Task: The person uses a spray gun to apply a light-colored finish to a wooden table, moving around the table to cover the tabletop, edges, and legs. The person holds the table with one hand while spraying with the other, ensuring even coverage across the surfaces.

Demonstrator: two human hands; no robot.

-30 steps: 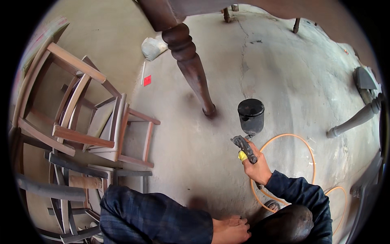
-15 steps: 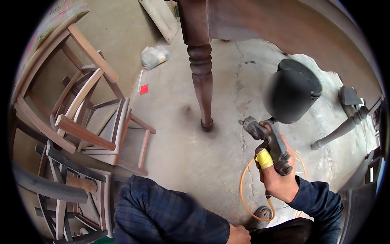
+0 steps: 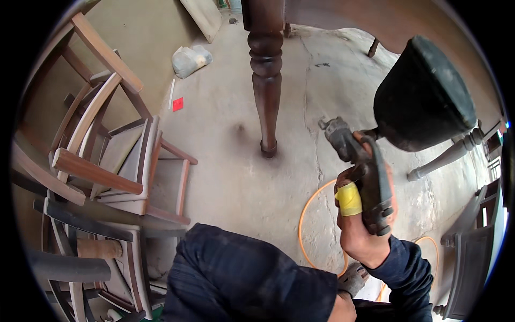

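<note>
In my right hand (image 3: 362, 233) is a spray gun (image 3: 370, 188) with a large black cup (image 3: 416, 102) on it. My fingers are wrapped round its handle, and yellow tape circles a digit near the grip. The gun's nozzle end points up and left, toward a turned, dark brown table leg (image 3: 266, 91), with a gap between them. My left arm, in a dark blue plaid sleeve (image 3: 252, 273), bends across the lower edge. Only a bit of my left hand (image 3: 346, 309) shows there; its fingers are hidden.
Wooden chair frames (image 3: 102, 172) are crowded along the left. An orange hose (image 3: 304, 231) loops over the concrete floor near my foot (image 3: 354, 279). The table's apron (image 3: 343, 13) spans the top right. A white bag (image 3: 190, 60) and a red square (image 3: 178, 104) lie farther back.
The spray gun's cup has swung up and right, and its nozzle end is tilted higher. In view, the chairs and table leg have shifted slightly. The leg looks darker and shinier.
</note>
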